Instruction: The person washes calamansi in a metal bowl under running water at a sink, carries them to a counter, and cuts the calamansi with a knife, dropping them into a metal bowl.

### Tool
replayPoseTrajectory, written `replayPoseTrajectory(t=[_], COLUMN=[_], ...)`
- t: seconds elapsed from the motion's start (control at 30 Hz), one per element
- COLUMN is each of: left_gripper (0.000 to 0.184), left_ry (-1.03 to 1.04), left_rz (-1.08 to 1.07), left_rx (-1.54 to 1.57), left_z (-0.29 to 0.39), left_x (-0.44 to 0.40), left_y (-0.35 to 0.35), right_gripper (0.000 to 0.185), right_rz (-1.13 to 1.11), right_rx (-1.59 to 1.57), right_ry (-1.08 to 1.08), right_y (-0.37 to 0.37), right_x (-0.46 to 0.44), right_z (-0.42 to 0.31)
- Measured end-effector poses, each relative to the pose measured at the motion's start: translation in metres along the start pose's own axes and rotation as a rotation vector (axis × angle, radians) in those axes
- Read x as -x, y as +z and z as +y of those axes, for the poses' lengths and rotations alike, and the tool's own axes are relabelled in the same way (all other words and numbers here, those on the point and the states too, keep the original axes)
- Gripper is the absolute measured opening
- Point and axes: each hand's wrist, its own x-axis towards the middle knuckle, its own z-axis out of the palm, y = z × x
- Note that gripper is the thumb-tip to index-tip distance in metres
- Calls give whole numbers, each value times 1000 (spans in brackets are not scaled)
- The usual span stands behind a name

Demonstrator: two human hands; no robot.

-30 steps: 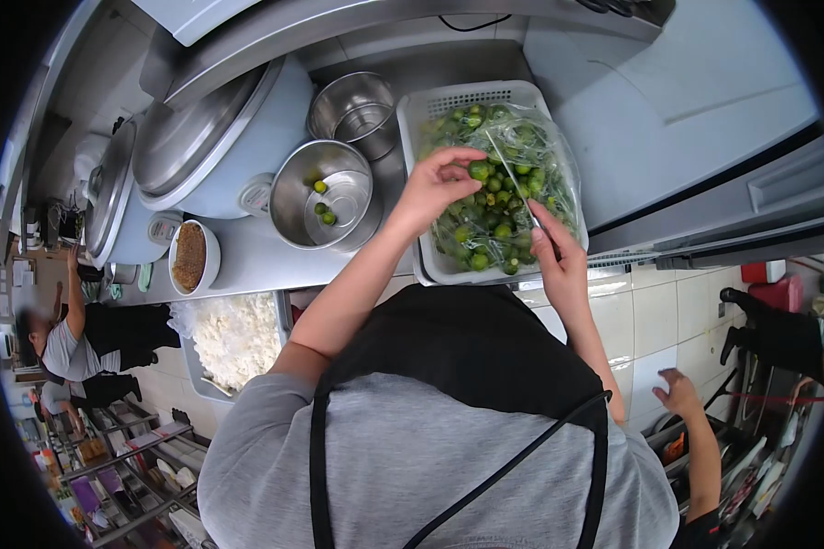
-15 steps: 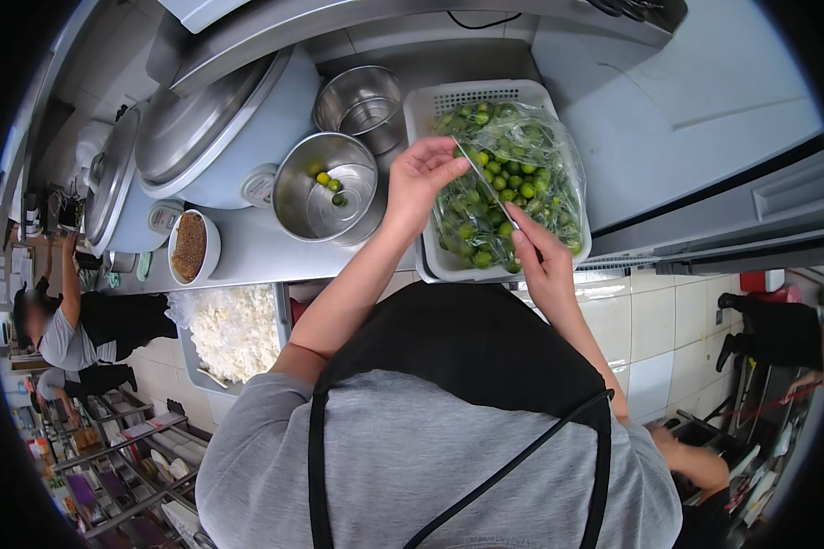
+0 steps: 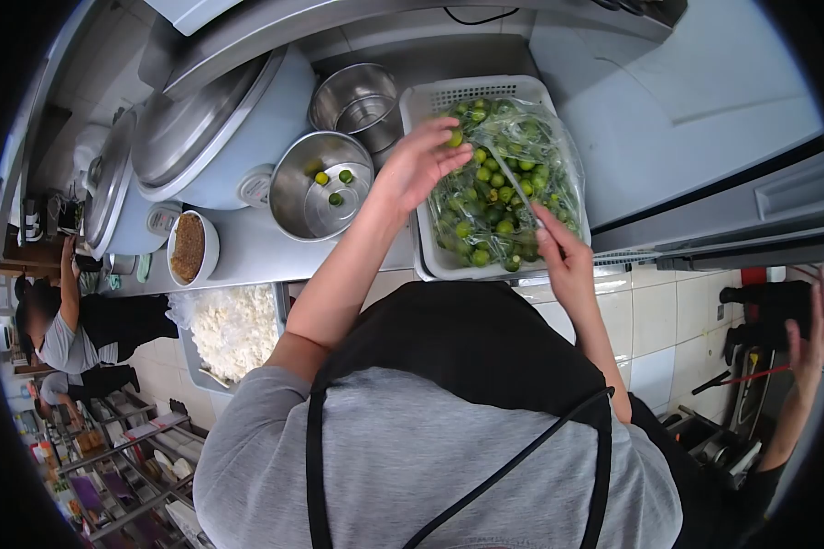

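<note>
A white basket (image 3: 414,102) holds many small green limes (image 3: 497,195) in a clear plastic bag (image 3: 549,137). Over the basket's left edge, my left hand (image 3: 423,160) has a lime (image 3: 454,138) at its fingertips. My right hand (image 3: 563,252) is wrapped round the handle of a knife (image 3: 510,176), whose blade points up and left over the limes. Left of my left hand stands a steel pot (image 3: 288,197) with several lime pieces inside, green and yellowish.
An empty-looking steel pot (image 3: 355,101) stands behind. Further left are large lidded containers (image 3: 238,137) and a white bowl of brown grains (image 3: 190,249). Below the counter is a tray of white rice (image 3: 236,334). Co-workers are at left (image 3: 59,329) and lower right (image 3: 801,366).
Another lime piece shows in the steel pot. My left hand went to the pot side and now holds a lime. The knife moved off my left fingers. The lower-right co-worker's arm moved outward.
</note>
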Motion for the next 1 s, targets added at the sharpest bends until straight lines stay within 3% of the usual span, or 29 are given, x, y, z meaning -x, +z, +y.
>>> replayPoseTrajectory(t=[0.03,0.1,0.17,0.23,0.33,0.37,0.43,0.47,0.53,0.57,0.63,0.7,0.77,0.9,1.0], left_gripper=[27,22,11,11,17,17,22,22,24,24,23,27,30,27,26], left_ry=[1,-22,386,527,472,476,617,617,381,380,98,74,8,122,227], left_rz=[2,-21,-126,-126,-60,-64,-41,-46,-114,-113,-70,-88,-80,-54,-33], left_rx=[2,-903,-1504,-2125,-2261,-2261,-1867,-1869,-1141,-1142,-594,-570,-254,-235,-268], left_z=[-1,-9,-40,-65,-80,-77,-63,-52,-29,-21,-9,-2,5,6,1], left_x=[-4,-12,-26,-28,-26,-25,-22,-20,-11,-5,11,20,31,37,36], left_y=[0,7,5,10,16,16,14,15,17,18,17,9,10,0,-6], right_gripper=[29,29,29,29,29,29,29,30,30,30,30,31,31,31,30], right_rz=[-3,88,106,109,96,100,77,82,76,68,34,-4,-22,-63,-54], right_rx=[1,-9,15,15,-9,-9,-44,-42,-80,-114,-142,-167,-189,-208,-115], right_ry=[0,21,1,-13,-75,-75,-78,-103,-85,-70,-57,-42,-21,101,-84], right_y=[-4,-11,-13,-10,-2,0,3,3,7,9,14,18,21,22,28], right_x=[-1,-3,-8,-11,-13,-12,-10,-10,-8,-8,-7,-7,-7,-8,-9], right_z=[1,4,3,-5,-9,-11,-15,-15,-13,-13,-14,-16,-20,-33,-31])
